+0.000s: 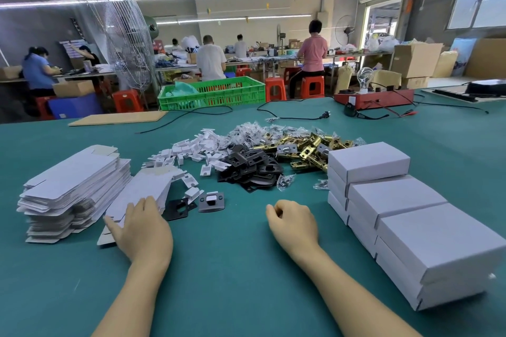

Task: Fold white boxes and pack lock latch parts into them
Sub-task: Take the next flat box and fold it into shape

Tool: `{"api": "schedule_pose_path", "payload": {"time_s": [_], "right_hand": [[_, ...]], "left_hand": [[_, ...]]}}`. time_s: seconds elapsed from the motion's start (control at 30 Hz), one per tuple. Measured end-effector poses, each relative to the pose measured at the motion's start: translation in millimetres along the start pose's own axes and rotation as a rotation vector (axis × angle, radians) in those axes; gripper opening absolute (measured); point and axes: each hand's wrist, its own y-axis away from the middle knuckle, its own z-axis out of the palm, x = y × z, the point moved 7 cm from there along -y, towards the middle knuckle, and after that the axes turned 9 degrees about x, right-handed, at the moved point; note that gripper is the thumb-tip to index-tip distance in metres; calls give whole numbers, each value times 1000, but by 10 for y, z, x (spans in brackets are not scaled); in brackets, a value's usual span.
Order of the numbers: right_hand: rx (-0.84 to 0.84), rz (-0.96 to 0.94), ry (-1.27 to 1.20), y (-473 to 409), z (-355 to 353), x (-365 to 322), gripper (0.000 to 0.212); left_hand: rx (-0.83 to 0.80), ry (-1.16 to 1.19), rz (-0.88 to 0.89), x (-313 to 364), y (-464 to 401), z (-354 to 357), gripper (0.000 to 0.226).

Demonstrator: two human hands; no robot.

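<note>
Lower left: our left hand (142, 227) presses flat on a box blank (137, 194) (light, bendy card; lift by an edge); right hand (294, 220) loosely curled, empty.

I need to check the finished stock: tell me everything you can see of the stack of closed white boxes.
The stack of closed white boxes stands on the green table, right of the right hand, untouched. Plain matte white cardboard, lids shut, in a row of three piles several layers high, slightly uneven. The brass latch pile lies at its far corner.
</note>
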Motion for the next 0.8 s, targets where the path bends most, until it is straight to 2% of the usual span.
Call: {"api": "schedule_pose_path", "payload": {"time_s": [0.13,0.23,0.3,0.37,0.43,0.5,0.53,0.6,0.7,0.8], "right_hand": [[15,-4,-22,-4,-2,2,39],[48,-40,-157,-7,-12,-24,45],[-7,-37,-361,7,-1,-73,49],[-133,65,-654,20,37,-125,53],[-228,207,-839,11,92,-115,56],[-265,292,-924,-22,126,-60,45],[-280,326,-1001,-39,137,-33,34],[-345,388,-1171,-31,148,-17,22],[-409,411,-1266,-16,125,-51,21],[-445,422,-1254,36,173,-100,23]], "left_hand": [[230,154,73,145,65,-151,25],[456,275,269,397,188,-374,26],[521,358,437,619,312,-486,27],[535,463,678,921,547,-568,28],[476,542,952,1222,857,-584,30],[390,566,1101,1393,1043,-560,36],[365,561,1137,1430,1078,-541,31],[297,519,1167,1439,1089,-467,23],[146,457,1037,1360,1005,-318,62],[126,382,851,1303,912,-305,94]]}}
